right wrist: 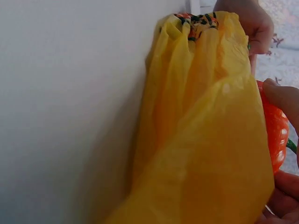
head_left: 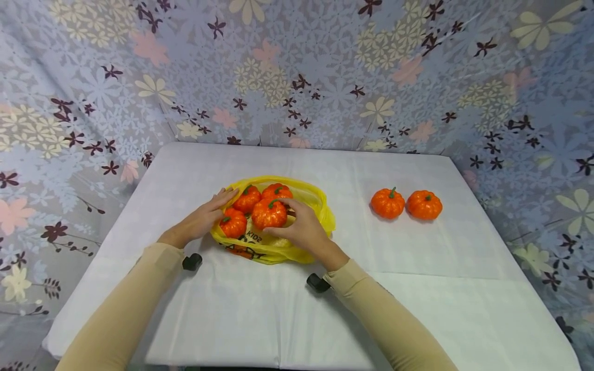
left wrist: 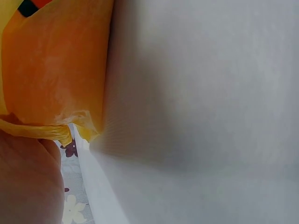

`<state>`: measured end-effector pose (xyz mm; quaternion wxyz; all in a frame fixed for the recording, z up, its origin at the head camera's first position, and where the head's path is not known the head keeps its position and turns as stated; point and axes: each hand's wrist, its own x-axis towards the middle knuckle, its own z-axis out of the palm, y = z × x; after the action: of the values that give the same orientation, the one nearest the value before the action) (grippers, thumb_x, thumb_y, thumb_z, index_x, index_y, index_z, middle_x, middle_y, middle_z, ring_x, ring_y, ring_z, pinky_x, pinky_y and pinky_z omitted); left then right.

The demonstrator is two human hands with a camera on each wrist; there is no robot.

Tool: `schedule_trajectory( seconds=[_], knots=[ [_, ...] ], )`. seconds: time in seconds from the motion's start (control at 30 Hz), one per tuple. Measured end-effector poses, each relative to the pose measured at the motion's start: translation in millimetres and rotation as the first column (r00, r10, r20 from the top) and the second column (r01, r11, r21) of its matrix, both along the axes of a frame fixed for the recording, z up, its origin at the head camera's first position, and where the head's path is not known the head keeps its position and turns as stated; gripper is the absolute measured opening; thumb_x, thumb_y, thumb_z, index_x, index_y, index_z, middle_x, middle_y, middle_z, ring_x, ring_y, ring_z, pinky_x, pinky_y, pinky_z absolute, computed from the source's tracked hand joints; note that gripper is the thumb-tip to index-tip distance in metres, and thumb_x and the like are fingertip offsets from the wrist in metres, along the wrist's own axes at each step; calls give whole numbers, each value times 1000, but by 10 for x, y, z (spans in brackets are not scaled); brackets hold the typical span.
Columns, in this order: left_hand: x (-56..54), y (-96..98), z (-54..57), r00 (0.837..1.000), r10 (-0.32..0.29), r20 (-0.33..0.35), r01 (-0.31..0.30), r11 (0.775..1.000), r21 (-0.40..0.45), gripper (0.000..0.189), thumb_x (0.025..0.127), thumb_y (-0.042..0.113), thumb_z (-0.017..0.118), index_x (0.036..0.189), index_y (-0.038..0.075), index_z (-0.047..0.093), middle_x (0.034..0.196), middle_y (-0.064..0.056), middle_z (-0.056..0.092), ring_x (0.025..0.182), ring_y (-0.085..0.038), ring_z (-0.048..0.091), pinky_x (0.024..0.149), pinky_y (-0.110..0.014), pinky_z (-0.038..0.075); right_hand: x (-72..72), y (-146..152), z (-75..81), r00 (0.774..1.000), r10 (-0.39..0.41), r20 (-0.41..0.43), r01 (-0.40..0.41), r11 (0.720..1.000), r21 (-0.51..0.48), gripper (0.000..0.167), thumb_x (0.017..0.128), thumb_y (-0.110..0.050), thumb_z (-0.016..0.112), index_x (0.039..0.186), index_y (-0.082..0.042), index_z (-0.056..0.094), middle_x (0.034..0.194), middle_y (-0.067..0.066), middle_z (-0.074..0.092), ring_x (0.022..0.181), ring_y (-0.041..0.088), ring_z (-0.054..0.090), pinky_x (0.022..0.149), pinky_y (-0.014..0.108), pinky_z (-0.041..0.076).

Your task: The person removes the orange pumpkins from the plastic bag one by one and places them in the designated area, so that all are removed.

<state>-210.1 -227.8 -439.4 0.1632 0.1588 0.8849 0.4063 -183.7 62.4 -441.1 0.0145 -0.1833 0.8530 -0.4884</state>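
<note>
A yellow plastic bag [head_left: 328,219] with dark print lies wide-mouthed on the table, small orange toy pumpkins inside it. At its left rim, my left hand [head_left: 199,220] holds the edge, with the fingers along the rim. My right hand [head_left: 303,229] reaches over the bag's near right side and grips an orange pumpkin [head_left: 268,214] between thumb and fingers. Around that one sit a left pumpkin [head_left: 233,223], a back pumpkin [head_left: 246,200] and another back pumpkin [head_left: 277,191]. In the right wrist view, the bag's side [right wrist: 215,154] partly hides the gripped pumpkin [right wrist: 276,135].
Two more orange pumpkins stand side by side on the right of the table, one pumpkin [head_left: 387,203] left of the other pumpkin [head_left: 424,205]. A white cloth covers the table [head_left: 417,309]. Floral fabric [head_left: 320,77] hangs behind and at both sides.
</note>
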Motion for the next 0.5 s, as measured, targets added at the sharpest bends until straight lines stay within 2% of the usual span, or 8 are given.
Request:
schedule_trajectory(
  seconds=[0.13,0.33,0.5],
  knots=[
    [-11,0,4,1000,-10,-20,10,1000,5,67,98,14,34,162,26,21,169,-1,7,153,-27,-6,118,-61,-6,-18,58,40,1000,-23,-20,23,1000,10,81,73,-39,91,140,-9,57,140,7,57,119,27,61,96,36,53],
    [-21,-7,-11,1000,-6,-10,6,1000,7,66,99,15,34,162,28,21,169,1,7,153,-25,-7,118,-61,-6,-35,154,61,998,-32,-58,32,999,-6,82,74,-38,91,142,-6,57,139,7,58,122,25,59,98,38,52],
    [-21,-4,4,999,-28,-42,29,1000,2,67,98,13,34,162,25,21,169,0,8,153,-26,-5,119,-58,-4,-44,232,109,997,-51,-50,50,999,-20,85,76,-37,90,146,-6,53,140,7,56,125,26,56,101,42,50]
  ],
)
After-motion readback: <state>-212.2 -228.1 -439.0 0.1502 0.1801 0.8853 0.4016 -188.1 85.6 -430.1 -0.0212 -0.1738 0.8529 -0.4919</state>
